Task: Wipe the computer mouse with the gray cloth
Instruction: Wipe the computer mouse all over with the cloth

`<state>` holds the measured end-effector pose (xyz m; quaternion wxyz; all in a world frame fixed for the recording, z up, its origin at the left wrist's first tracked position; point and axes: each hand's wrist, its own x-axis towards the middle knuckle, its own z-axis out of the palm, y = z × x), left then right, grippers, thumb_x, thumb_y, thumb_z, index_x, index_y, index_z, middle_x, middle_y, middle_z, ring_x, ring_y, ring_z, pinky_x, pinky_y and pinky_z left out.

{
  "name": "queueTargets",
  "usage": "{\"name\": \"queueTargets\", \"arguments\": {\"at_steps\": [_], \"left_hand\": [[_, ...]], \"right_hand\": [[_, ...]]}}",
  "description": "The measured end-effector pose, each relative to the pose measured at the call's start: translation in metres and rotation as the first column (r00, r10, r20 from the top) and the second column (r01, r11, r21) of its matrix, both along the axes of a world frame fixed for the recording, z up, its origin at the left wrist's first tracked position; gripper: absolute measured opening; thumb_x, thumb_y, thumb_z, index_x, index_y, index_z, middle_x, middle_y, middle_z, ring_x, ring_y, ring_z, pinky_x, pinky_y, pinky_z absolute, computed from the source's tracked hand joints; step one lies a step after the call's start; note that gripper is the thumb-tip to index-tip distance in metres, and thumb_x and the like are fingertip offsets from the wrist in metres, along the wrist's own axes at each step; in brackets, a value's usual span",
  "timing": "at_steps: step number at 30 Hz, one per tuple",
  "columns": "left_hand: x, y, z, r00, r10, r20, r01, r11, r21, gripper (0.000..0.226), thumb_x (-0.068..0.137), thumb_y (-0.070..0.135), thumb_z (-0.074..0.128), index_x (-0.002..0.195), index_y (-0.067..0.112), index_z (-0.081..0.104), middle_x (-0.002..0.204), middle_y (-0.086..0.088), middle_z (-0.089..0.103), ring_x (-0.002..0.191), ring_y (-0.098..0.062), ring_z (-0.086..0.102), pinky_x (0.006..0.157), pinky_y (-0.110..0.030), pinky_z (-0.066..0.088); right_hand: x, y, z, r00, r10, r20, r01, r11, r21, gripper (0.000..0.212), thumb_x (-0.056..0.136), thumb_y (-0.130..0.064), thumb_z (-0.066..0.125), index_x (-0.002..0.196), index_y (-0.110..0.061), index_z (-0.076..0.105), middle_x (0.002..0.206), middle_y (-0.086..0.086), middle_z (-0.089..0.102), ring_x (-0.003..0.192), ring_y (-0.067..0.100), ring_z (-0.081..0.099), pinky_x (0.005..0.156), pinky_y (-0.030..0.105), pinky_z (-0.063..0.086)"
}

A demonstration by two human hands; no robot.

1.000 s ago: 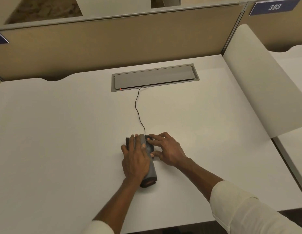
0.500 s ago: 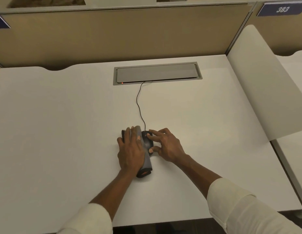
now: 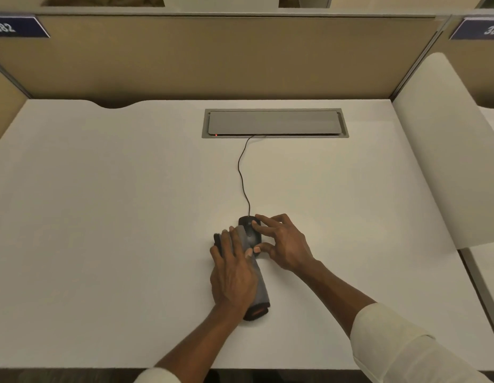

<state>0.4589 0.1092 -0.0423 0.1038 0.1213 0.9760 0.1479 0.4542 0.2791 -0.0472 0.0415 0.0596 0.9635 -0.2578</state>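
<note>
Gray cloth [image 3: 255,283] is pressed flat under the open left hand [image 3: 232,269], beside the mouse [image 3: 250,230] on the desk [image 3: 102,217]. The mouse is pinched by the right hand [image 3: 284,241]; it should be held firm while wiped.

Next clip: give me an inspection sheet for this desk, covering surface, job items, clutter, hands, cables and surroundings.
Surface: white desk, bare apart from the job's things.
Job's things: black computer mouse; folded gray cloth lying against its left side.
Clutter: nothing seen.
Hands: left hand flat on the cloth; right hand steadies the mouse with its fingertips.
Cables: mouse cable runs into the grommet box, where a small red light shows.
Surroundings: tan partition; number plates 382 and a cropped one at right.
</note>
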Motion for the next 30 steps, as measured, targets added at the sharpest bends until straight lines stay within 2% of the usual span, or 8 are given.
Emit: {"name": "queueTargets", "arguments": {"at_steps": [2,5,9,12,18,22,24,30], "left_hand": [[-0.022,-0.001,0.001,0.998,-0.064,-0.026,0.063,0.997,-0.039,0.068,0.108,0.046,0.032,0.169,0.016,0.022,0.169,-0.008,0.034,0.141,-0.033,0.042,0.093,-0.037,0.062],[-0.059,0.001,0.003,0.981,-0.194,0.014,0.194,0.976,-0.098,0.079,0.1,0.052,0.053,0.166,0.021,0.022,0.165,-0.004,0.031,0.141,-0.031,0.037,0.089,-0.037,0.06],[-0.1,0.012,0.008,0.968,-0.249,0.027,0.251,0.966,-0.07,0.051,0.109,0.043,0.037,0.157,0.026,0.04,0.155,0.001,0.041,0.134,-0.028,0.038,0.087,-0.043,0.056],[-0.115,0.018,0.008,0.955,-0.292,0.041,0.295,0.953,-0.07,0.047,0.11,0.04,0.033,0.155,0.027,0.044,0.153,0.001,0.043,0.133,-0.028,0.038,0.088,-0.045,0.054],[-0.092,0.011,0.002,0.985,-0.168,0.048,0.168,0.986,0.0,0.054,0.111,0.044,0.035,0.162,0.029,0.031,0.159,0.002,0.039,0.137,-0.027,0.038,0.089,-0.042,0.057],[-0.052,0.004,0.002,0.996,-0.088,-0.001,0.088,0.996,0.004,0.059,0.11,0.046,0.033,0.166,0.03,0.022,0.157,0.001,0.04,0.132,-0.026,0.043,0.077,-0.034,0.06],[-0.03,0.001,0.002,0.997,-0.066,-0.035,0.066,0.998,-0.003,0.061,0.11,0.045,0.031,0.168,0.027,0.019,0.159,-0.001,0.039,0.13,-0.028,0.045,0.078,-0.034,0.062],[0.017,-0.001,0.005,0.999,-0.038,-0.038,0.038,0.999,0.001,0.068,0.107,0.038,0.049,0.169,0.018,0.027,0.168,-0.011,0.039,0.127,-0.034,0.054,0.08,-0.036,0.065]], "right_hand": [[0.0,0.001,0.001,1.0,0.009,-0.004,-0.009,1.0,0.001,0.058,0.092,-0.06,0.065,0.145,-0.038,0.06,0.159,-0.022,0.049,0.129,0.019,0.046,0.076,0.042,0.058],[0.0,0.002,0.002,0.999,0.032,0.003,-0.032,0.999,0.015,0.06,0.093,-0.065,0.061,0.147,-0.04,0.057,0.16,-0.025,0.045,0.129,0.017,0.044,0.076,0.04,0.057],[0.001,0.001,0.005,1.0,0.027,0.011,-0.028,1.0,0.009,0.061,0.094,-0.065,0.061,0.15,-0.042,0.054,0.161,-0.026,0.044,0.13,0.017,0.043,0.077,0.039,0.057],[0.0,0.001,0.008,1.0,0.024,0.019,-0.024,1.0,0.008,0.061,0.093,-0.063,0.063,0.15,-0.043,0.054,0.161,-0.025,0.045,0.131,0.018,0.043,0.079,0.039,0.056],[0.001,-0.001,0.008,0.999,0.03,0.021,-0.03,0.999,0.032,0.061,0.095,-0.058,0.065,0.152,-0.042,0.051,0.161,-0.027,0.042,0.132,0.017,0.043,0.077,0.037,0.056],[0.001,0.0,0.009,0.999,0.044,0.009,-0.045,0.998,0.054,0.057,0.094,-0.055,0.067,0.148,-0.043,0.054,0.16,-0.032,0.041,0.131,0.016,0.043,0.073,0.035,0.055],[0.001,-0.001,0.008,0.999,0.051,0.009,-0.052,0.996,0.068,0.056,0.095,-0.056,0.066,0.148,-0.045,0.054,0.16,-0.033,0.04,0.131,0.014,0.043,0.072,0.034,0.055],[0.001,-0.002,0.005,0.999,0.032,0.013,-0.033,0.997,0.074,0.058,0.094,-0.053,0.07,0.149,-0.039,0.056,0.16,-0.024,0.046,0.135,0.019,0.045,0.075,0.036,0.056]]}}
